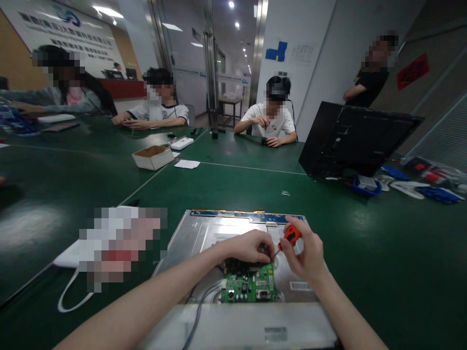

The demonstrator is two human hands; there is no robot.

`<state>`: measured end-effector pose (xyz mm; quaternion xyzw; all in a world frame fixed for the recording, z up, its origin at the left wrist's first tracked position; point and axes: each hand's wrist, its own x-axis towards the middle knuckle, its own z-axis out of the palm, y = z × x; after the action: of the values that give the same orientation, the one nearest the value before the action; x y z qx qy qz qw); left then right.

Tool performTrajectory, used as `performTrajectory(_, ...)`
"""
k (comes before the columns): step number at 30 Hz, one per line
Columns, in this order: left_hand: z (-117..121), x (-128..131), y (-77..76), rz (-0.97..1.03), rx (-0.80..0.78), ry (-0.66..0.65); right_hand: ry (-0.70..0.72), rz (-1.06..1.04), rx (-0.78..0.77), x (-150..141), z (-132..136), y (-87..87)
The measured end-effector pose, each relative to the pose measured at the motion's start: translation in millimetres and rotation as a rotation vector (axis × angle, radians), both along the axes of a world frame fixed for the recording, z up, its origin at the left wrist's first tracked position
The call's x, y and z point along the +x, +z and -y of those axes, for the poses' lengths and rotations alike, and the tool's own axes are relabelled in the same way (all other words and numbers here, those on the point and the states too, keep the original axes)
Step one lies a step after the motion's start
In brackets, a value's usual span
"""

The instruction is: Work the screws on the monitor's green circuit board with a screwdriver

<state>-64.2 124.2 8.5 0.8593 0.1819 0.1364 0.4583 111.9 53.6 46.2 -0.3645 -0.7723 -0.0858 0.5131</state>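
The left forearm [164, 287] and right forearm [346, 311] enter from the near edge, above the pale strip [233, 325] along the near side of a metal panel [202, 238]. The green board [250, 284] lies on the panel, just beyond the strip.

Right hand [304, 248]: grip clamped on the orange-and-black handle of a screwdriver [292, 234]; the tool is tilted, its shaft pointing down and left toward the far right corner of the board. Left hand [251, 245]: fingers bent at that corner, near the tip; whether the grip is closed on a part cannot be told. A grey cable [199, 311] runs from the board's left side over the strip.

The panel rests on a green surface [237, 192]. Left of it lies a white item [67, 253] with a looped strap; most of its face is pixelated.

Containers: the white box [153, 158] stands open, brown inside; its floor is hidden. At right, a blue tray [366, 191] holds a grey block [367, 183], near a black shell [357, 141] standing tilted. Farther right, a clear pack [434, 170] shows red contents.

Across the surface, a co-worker [272, 119] holds an upright tool over a small dark part.
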Motion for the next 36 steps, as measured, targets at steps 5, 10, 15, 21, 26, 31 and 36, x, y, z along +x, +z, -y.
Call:
performTrajectory(5,-0.6,0.2,-1.6,-0.001,0.016,0.011,0.015,-0.026,-0.047,-0.7,1.3,0.9)
performTrajectory(10,-0.5,-0.1,-2.4,0.01,0.006,0.003,-0.088,-0.007,0.027,-1.5,-1.1,-3.9)
performTrajectory(15,-0.3,-0.5,-2.3,0.009,-0.001,0.008,-0.066,0.004,0.025,-1.3,-1.8,-3.7)
performTrajectory(21,-0.3,0.3,-1.8,0.009,0.032,0.003,0.042,-0.014,-0.061,0.3,1.7,0.5)
performTrajectory(26,-0.1,0.4,-1.1,0.014,0.022,-0.01,-0.021,-0.016,-0.044,-1.1,1.0,-2.2)
performTrajectory(31,0.5,0.6,-0.2,0.012,0.0,0.024,-0.061,-0.007,0.045,-2.2,-3.4,-6.1)
performTrajectory(36,0.5,0.6,0.0,0.006,0.009,0.017,-0.02,0.016,0.012,-0.8,-1.6,-3.8)
